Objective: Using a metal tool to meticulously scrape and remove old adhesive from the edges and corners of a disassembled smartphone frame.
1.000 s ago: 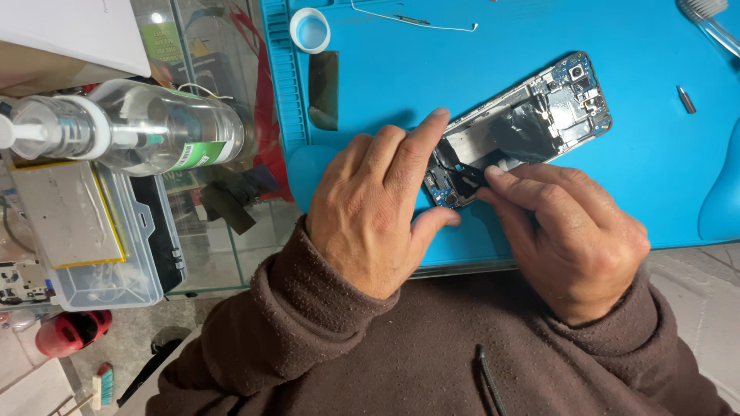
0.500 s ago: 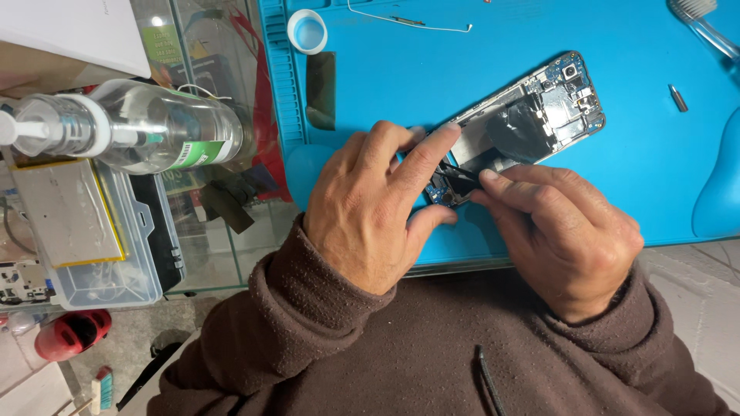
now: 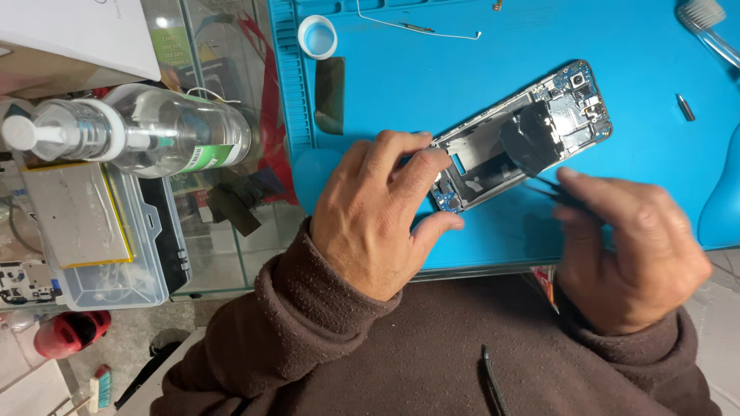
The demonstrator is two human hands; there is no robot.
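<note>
The opened smartphone chassis with exposed boards (image 3: 524, 139) lies on the blue silicone mat (image 3: 462, 69), your left hand (image 3: 378, 216) pinching its lower end steady so your right hand (image 3: 632, 246), closed around thin black tweezers (image 3: 551, 187), can work inside.

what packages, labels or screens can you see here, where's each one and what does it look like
Label on the clear pump bottle: left of the blue mat, bottle lying on its side; a green and white band.
White box: top left corner; flat and rectangular, over a brown base.
Clear plastic case: lower left, below the bottle; rectangular, with a silvery flat pack on it.
Opened phone frame: on the mat under both hands; no lit screen shows.
</note>
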